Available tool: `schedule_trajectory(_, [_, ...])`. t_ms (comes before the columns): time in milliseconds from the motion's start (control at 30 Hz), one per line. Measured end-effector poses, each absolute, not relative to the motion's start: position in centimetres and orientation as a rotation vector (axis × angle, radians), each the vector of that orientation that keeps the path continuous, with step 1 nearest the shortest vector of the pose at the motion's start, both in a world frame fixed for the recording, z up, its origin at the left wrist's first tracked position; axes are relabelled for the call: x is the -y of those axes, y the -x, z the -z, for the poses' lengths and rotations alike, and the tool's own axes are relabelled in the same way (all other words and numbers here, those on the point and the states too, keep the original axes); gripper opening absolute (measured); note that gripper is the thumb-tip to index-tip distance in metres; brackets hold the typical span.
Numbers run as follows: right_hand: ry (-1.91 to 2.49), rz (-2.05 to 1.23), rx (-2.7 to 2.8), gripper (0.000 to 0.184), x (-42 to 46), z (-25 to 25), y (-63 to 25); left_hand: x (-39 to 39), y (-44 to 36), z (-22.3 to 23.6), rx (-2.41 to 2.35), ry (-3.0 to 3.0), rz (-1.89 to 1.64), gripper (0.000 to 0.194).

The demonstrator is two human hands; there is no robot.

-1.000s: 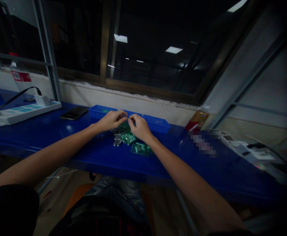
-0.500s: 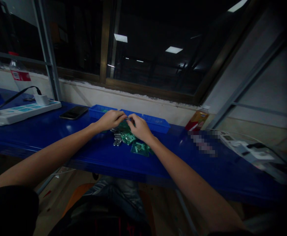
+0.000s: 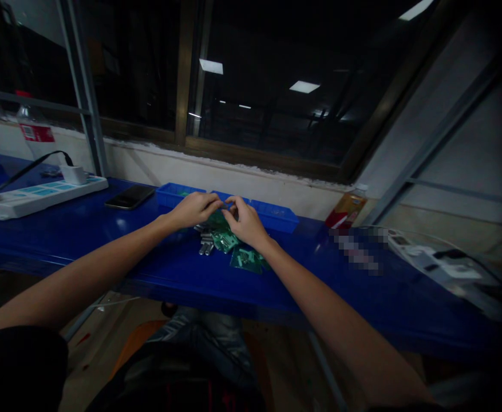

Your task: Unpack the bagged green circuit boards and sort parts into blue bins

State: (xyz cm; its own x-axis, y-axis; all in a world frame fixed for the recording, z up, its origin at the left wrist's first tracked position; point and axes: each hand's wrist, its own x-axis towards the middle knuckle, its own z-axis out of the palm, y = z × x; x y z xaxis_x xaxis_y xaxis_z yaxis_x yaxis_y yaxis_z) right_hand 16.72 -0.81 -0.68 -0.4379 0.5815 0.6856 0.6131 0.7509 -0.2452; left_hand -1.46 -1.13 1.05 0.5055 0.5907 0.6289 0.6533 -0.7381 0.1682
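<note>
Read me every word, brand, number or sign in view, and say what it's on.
No text can be read.
Red label on the clear plastic bottle: print too small and blurred.
Orange-and-red container: markings too blurred.
Pixelated item: obscured.
Green packets: any print too small to read.

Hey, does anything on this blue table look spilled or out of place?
Nothing looks clearly spilled. The small metal pieces seem to lie loose beside the heaped green packets, which looks slightly untidy.

White rectangular power strip [image 3: 40,197] and black flat smartphone [image 3: 129,197] lie on glossy blue tabletop [image 3: 340,297]; clear plastic bottle with red cap [image 3: 36,133] stands behind strip.
</note>
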Motion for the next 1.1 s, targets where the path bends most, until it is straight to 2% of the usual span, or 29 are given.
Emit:
schedule_trajectory(100, [0.875,0.125,2.163,0.015,0.9,0.6,-16.6,1.1,1.5,-1.1,1.084,2.676,1.084,0.029])
schedule_trajectory(233, [0.923,0.154,2.151,0.026,0.8,0.5,-16.5,1.0,1.8,-1.1,0.968,2.719,1.228,0.032])
schedule_trajectory(333, [0.927,0.126,2.148,0.030,0.8,0.4,-16.6,0.9,2.0,-1.2,0.907,2.710,1.206,0.023])
schedule_trajectory(500, [0.916,0.060,2.143,0.023,0.9,0.5,-16.6,0.8,1.8,-1.1,0.981,2.659,1.161,0.024])
schedule_trajectory(767, [0.911,0.160,2.115,0.019,0.3,0.7,-16.9,1.0,2.7,-2.3,1.111,2.715,0.858,0.032])
schedule_trajectory(933, [1.085,0.269,1.926,0.019,-2.3,1.1,-18.5,0.2,6.2,-2.9,1.259,2.831,0.664,0.025])
schedule_trajectory(1100, [1.232,0.307,1.851,0.020,-4.4,1.7,-20.1,-0.9,7.9,-1.5,1.388,2.962,0.463,0.020])
